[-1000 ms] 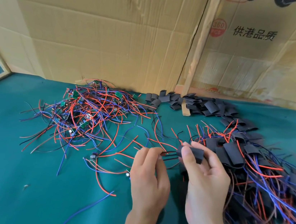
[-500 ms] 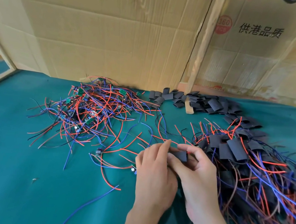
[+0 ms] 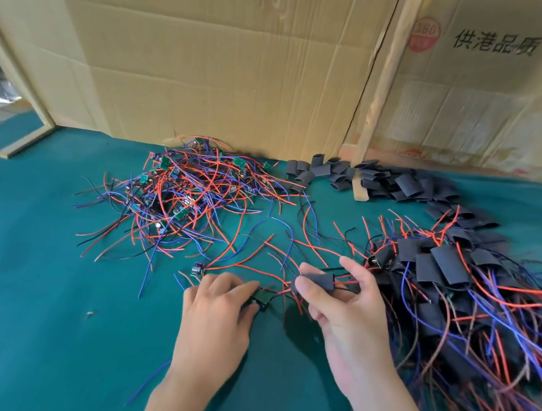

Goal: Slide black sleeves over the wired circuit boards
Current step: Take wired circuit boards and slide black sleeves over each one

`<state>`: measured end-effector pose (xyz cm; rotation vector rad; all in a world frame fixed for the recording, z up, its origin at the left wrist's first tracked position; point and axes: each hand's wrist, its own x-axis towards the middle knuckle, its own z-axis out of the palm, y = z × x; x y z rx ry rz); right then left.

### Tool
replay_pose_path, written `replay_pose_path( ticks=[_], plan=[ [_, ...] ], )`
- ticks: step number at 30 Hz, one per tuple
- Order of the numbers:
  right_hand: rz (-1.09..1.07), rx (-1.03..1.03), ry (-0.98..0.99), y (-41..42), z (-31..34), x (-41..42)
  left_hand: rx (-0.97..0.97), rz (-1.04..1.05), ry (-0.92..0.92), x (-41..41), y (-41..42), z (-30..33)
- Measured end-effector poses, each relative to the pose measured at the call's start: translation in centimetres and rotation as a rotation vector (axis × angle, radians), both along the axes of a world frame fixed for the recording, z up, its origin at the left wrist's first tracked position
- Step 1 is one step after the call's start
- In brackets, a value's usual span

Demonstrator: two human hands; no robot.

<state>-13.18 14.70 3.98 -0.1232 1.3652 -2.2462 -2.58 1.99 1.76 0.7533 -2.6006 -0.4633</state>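
My right hand [image 3: 348, 312] pinches a black sleeve [image 3: 320, 280] between thumb and forefinger, with red and black wires running out of it. My left hand [image 3: 217, 312] lies low on the green cloth and grips a small green circuit board [image 3: 261, 296] with red wires. A tangle of bare wired boards [image 3: 188, 191] lies at the back left. Loose black sleeves [image 3: 379, 183] are heaped at the back centre. A heap of sleeved boards [image 3: 452, 281] with red and blue wires fills the right side.
Cardboard walls [image 3: 247, 64] stand behind the green cloth [image 3: 29, 277]. A wooden slat [image 3: 382, 92] leans down among the loose sleeves. Another wooden strip [image 3: 24, 142] lies at the far left. A loose capacitor part [image 3: 197, 269] sits left of my left hand.
My hands have come apart. The right keeps the sleeved piece and has moved right; the left has dropped to the cloth and taken hold of a bare green board.
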Motion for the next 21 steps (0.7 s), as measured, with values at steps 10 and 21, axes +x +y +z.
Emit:
replay_pose_path(
  ticks=[10, 21],
  plan=[
    [0.038, -0.353, -0.204, 0.6, 1.0, -0.5, 0.321, -0.082, 0.381, -0.4, 0.1, 2.2],
    [0.026, -0.559, -0.318, 1.6, 1.9, -1.1, 0.256, -0.058, 0.477, -1.6, 1.1, 3.0]
  ],
)
